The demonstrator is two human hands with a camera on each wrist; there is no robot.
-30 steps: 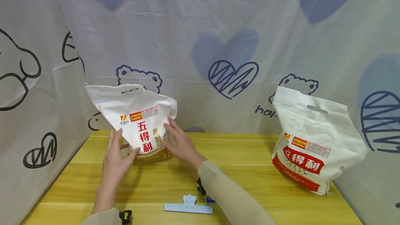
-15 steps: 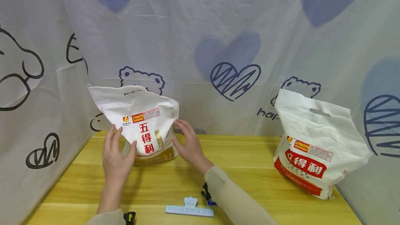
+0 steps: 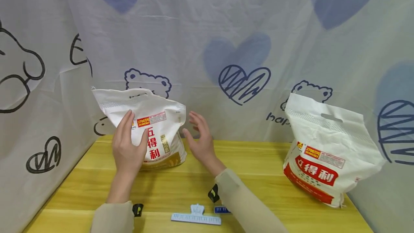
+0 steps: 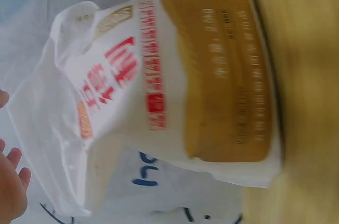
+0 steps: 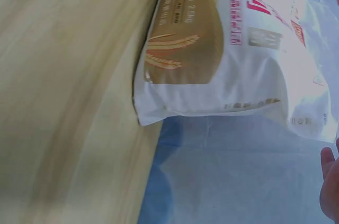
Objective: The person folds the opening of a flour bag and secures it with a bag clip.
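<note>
A white flour bag (image 3: 171,125) with red characters and a gold lower band stands at the back left, its top leaning left. My left hand (image 3: 127,150) is in front of its left part, hiding some print; its fingers are straight. To the right of the bag is my right hand (image 3: 203,143), with extended fingers and thumb apart. Both wrist views show the flour bag (image 4: 159,65) with gaps between it and the hands. Only part of my left hand (image 4: 10,192) enters the left wrist view; part of my right hand (image 5: 330,181) edges the right wrist view.
A second flour bag (image 3: 323,157) with a red label stands on the right. A light blue sealing clip (image 3: 196,218) and a dark blue clip (image 3: 221,210), partly hidden by the right sleeve, lie near the front of the wooden table (image 3: 258,182). A printed cloth (image 3: 239,46) hangs behind.
Both hands have come away from the flour bag's sides. The left hand has risen and moved right, in front of the bag; the right has drawn off to the right. The bag stays put.
</note>
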